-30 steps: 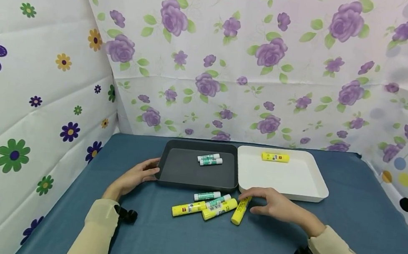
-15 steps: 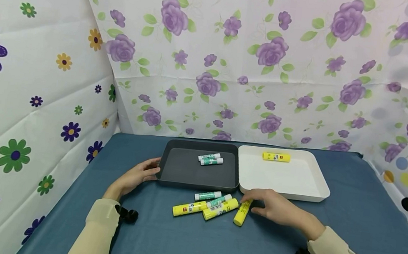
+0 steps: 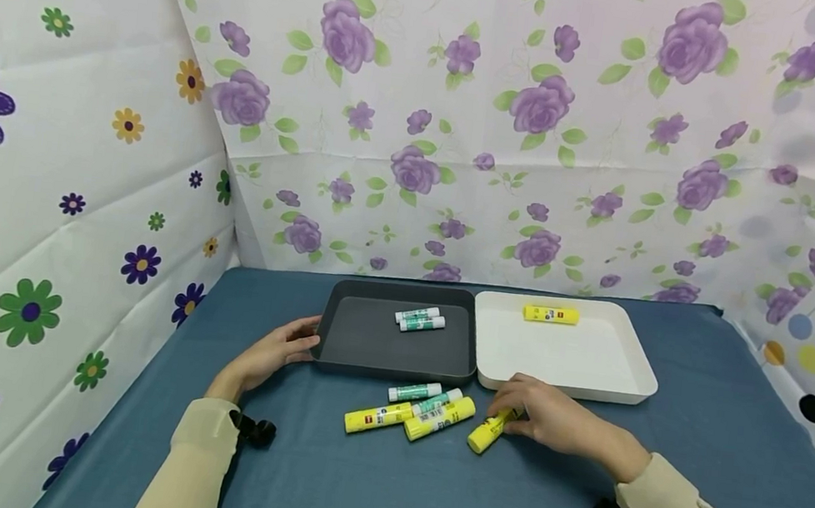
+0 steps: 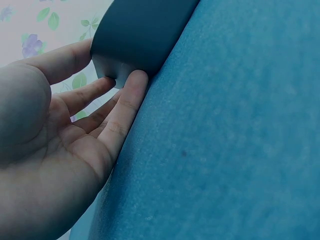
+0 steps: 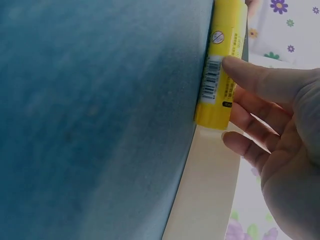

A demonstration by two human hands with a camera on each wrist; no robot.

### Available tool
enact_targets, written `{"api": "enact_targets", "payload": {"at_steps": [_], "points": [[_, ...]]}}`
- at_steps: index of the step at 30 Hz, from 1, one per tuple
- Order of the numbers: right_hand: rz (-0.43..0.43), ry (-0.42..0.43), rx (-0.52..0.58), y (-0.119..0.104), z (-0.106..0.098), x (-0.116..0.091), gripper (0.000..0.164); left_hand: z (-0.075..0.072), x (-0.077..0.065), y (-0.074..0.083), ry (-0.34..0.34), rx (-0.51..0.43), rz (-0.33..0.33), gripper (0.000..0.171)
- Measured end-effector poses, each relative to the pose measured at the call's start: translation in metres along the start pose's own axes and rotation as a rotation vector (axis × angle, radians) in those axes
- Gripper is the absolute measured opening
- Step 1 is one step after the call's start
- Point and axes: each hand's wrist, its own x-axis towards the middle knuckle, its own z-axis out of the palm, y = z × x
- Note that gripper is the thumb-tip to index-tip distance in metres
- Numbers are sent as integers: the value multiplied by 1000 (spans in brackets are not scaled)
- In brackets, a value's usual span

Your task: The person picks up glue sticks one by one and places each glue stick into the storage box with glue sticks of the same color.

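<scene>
My right hand (image 3: 549,417) pinches a yellow glue stick (image 3: 485,436) between thumb and fingers, just in front of the white tray (image 3: 562,357). In the right wrist view, the thumb lies on the barcode side of that glue stick (image 5: 220,75) and the fingers are behind it. At the left end of the dark grey tray (image 3: 360,341), my left hand (image 3: 273,360) touches the rim. The left wrist view has those fairly straight fingers (image 4: 127,102) against the tray's corner (image 4: 135,45).
Two small white-and-green glue sticks (image 3: 422,323) lie in the dark tray. A yellow glue stick (image 3: 550,315) is at the back of the white tray. Before the trays are more yellow glue sticks (image 3: 377,417) and small green ones (image 3: 414,392), on a blue cloth (image 3: 350,491).
My right fingers have closed on the yellow glue stick, which has turned slightly, its far end now further right. The left hand stays at the dark tray.
</scene>
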Motion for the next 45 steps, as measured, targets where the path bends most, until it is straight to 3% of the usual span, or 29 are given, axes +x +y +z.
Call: {"api": "enact_targets", "payload": {"at_steps": [11, 31, 38, 45], "points": [[84, -84, 103, 3, -3, 0, 31, -1, -2, 2, 4, -3, -8, 67], [99, -46, 272, 8, -9, -3, 24, -2, 1, 0, -1, -2, -15, 69], [93, 72, 328, 8, -33, -5, 24, -2, 1, 1, 1, 0, -11, 68], [160, 220, 255, 16, -56, -16, 25, -2, 1, -1, 2, 0, -15, 69]]}}
